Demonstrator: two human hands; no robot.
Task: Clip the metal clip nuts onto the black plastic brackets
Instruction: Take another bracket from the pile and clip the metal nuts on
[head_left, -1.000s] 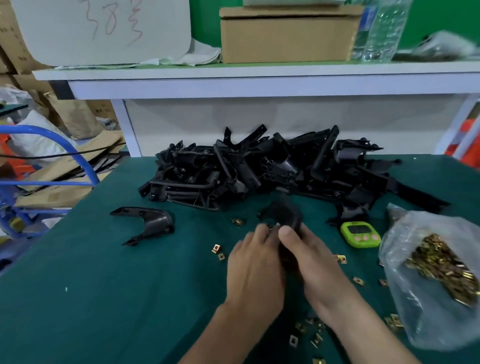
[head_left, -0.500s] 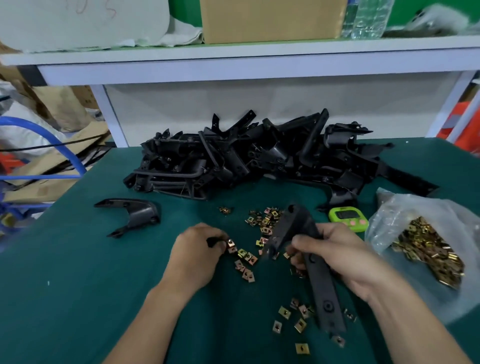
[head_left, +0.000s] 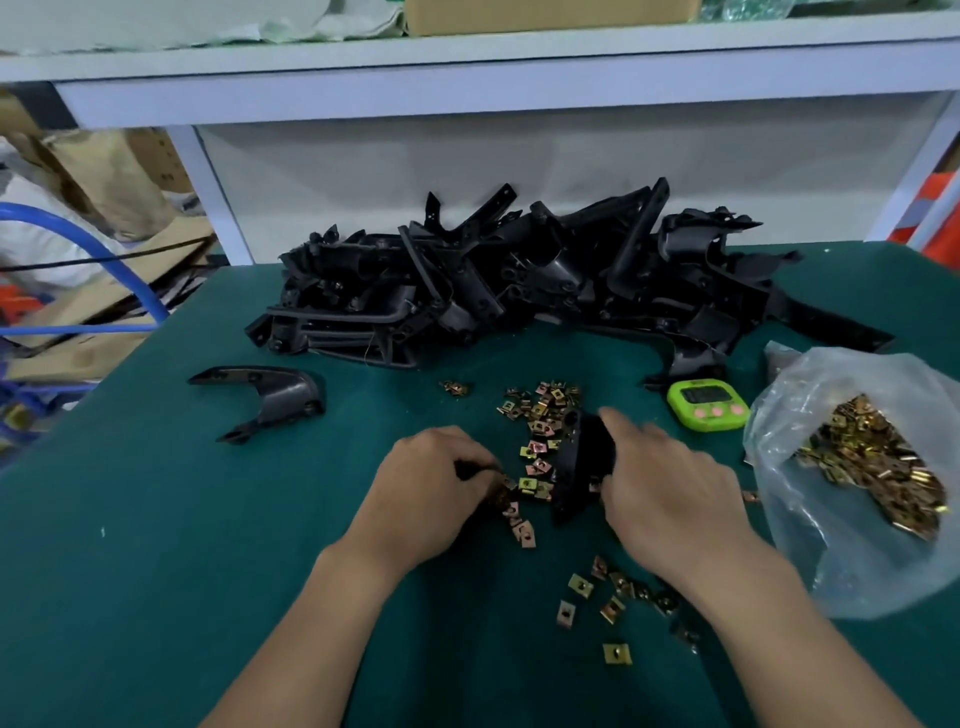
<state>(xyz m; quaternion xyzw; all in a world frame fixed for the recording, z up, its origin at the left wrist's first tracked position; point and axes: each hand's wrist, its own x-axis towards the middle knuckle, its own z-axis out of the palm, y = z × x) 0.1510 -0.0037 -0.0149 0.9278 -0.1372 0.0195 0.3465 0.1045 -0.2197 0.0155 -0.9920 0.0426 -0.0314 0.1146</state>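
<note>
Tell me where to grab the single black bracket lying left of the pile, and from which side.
Take the bracket by its thick curved corner at the right end, probably from above. Its two thin arms taper leftward to points and would likely twist in a pinch; it lies flat on the mat, apart from the pile.

An assembly workshop: a green-covered workbench heaped with black brackets, bagged clip nuts.
</note>
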